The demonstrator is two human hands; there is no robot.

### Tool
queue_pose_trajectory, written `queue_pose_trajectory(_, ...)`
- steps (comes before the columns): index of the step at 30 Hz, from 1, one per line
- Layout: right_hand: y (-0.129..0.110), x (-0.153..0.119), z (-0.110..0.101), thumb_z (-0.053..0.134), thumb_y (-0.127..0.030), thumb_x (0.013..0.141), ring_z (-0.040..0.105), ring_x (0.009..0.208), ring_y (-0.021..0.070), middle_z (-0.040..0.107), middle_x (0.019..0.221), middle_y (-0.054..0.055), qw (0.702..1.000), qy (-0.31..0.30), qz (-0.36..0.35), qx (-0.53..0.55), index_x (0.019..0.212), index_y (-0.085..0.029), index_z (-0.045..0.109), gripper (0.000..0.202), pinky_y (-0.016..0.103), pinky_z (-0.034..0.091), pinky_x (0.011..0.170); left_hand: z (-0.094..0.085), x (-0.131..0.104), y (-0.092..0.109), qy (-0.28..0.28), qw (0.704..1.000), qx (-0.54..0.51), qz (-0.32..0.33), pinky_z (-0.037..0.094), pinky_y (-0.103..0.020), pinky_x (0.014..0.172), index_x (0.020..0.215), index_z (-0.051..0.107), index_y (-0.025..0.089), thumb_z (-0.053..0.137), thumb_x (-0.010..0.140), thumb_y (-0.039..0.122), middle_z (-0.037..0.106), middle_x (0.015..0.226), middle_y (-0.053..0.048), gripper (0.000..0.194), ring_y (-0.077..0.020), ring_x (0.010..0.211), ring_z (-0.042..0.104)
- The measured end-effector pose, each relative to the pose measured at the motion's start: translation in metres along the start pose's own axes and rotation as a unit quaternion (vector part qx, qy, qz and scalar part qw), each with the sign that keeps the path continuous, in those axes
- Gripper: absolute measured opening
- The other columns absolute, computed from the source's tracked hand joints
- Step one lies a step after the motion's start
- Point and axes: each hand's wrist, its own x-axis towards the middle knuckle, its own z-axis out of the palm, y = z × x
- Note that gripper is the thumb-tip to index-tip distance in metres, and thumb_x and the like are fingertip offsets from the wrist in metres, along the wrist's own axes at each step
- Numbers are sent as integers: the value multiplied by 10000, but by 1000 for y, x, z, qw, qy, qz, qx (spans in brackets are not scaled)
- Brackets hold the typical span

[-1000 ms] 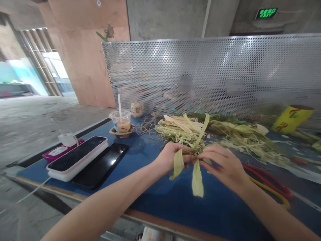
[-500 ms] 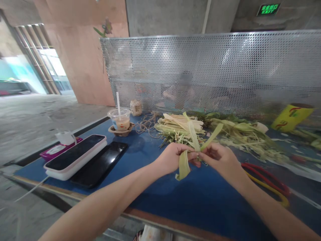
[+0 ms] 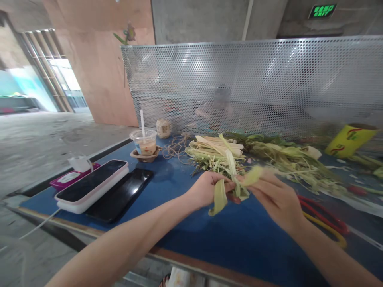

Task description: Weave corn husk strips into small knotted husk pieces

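Note:
My left hand (image 3: 206, 189) pinches crossed pale green corn husk strips (image 3: 220, 199) above the blue table. One strip curls down below its fingers, and another stands up from the crossing. My right hand (image 3: 277, 199), somewhat smeared by motion, is closed at a blurred husk strip (image 3: 253, 176) that reaches right from the crossing. Its fingertips are partly hidden. Behind my hands lie a bundle of cut pale husks (image 3: 215, 146) and a heap of loose green husks (image 3: 287, 153).
To the left are a black phone (image 3: 121, 195), a pink-edged case (image 3: 92, 185) and an iced drink cup (image 3: 144, 143) in a cardboard holder. Scissors with red and yellow handles (image 3: 324, 217) lie at right, near a yellow roll (image 3: 350, 139). A perforated metal screen (image 3: 254, 79) stands behind.
My right hand has moved a little right, away from the left hand, and turned its back upward. The right strip now lies lower at its fingers. My left hand stays nearly in place.

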Motion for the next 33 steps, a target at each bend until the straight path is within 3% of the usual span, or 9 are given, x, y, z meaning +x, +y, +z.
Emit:
queue_pose_trajectory(4, 1, 2, 3, 510, -116, 812, 590, 781, 159, 626, 847, 35, 999, -30, 12, 43, 983, -258, 603, 241, 287, 483, 689, 0, -3, 0, -10, 1000, 16, -6, 365, -206, 421, 624, 617, 110, 698, 553, 497, 642, 565, -57, 401, -112, 442, 548)
queue_pose_trajectory(8, 3, 2, 2, 516, -96, 806, 580, 752, 130, 592, 836, 25, 993, -52, 15, 101, 952, -266, 614, 245, 249, 481, 649, -1, -4, 4, -93, 994, -53, -28, 409, -228, 471, 642, 605, 99, 716, 554, 465, 642, 549, -93, 392, -183, 550, 616)
queue_pose_trajectory(11, 6, 0, 1, 521, -88, 801, 583, 770, 124, 584, 862, 26, 990, -57, 41, 123, 957, -262, 611, 251, 238, 479, 666, -4, -2, 5, -162, 976, -131, -64, 438, -252, 507, 630, 600, 89, 609, 632, 546, 650, 600, -130, 457, -231, 646, 642)
queue_pose_trajectory(14, 7, -1, 2, 529, -117, 800, 591, 764, 131, 594, 837, 29, 986, -70, 59, 142, 868, -238, 628, 171, 242, 482, 676, -5, 0, 4, -184, 964, -161, -101, 448, -274, 503, 675, 609, 86, 443, 681, 655, 640, 601, -122, 593, -231, 633, 637)
queue_pose_trajectory(19, 5, 1, 3, 529, -129, 786, 588, 720, 128, 605, 791, 25, 979, -92, 77, 166, 793, -215, 597, 110, 221, 480, 642, -1, -5, 6, -137, 987, -36, -76, 408, -214, 488, 647, 597, 76, 662, 634, 448, 644, 606, -80, 377, -119, 513, 563)
queue_pose_trajectory(23, 7, 0, 1, 548, -141, 765, 576, 681, 128, 597, 748, 5, 966, -128, 151, 164, 936, -230, 556, 193, 228, 486, 629, 2, -11, 12, -167, 983, 13, -75, 412, -205, 477, 685, 599, 87, 621, 689, 444, 656, 629, -61, 357, -74, 437, 515)
queue_pose_trajectory(28, -1, 7, -7, 475, -129, 784, 495, 1059, 193, 549, 1112, 63, 968, -151, 68, 186, 1101, -260, 522, 346, 338, 428, 870, 2, -12, 11, -208, 975, 4, -72, 465, -239, 546, 695, 603, 95, 622, 685, 439, 634, 595, -48, 344, -115, 521, 576)
queue_pose_trajectory(33, -18, 16, -7, 540, -154, 784, 456, 1085, 193, 605, 1125, 25, 972, -214, -43, 88, 1121, -297, 545, 365, 386, 363, 915, -2, -10, 3, -152, 986, 33, -57, 457, -208, 565, 649, 603, 103, 728, 579, 301, 582, 564, 25, 244, -65, 489, 521)
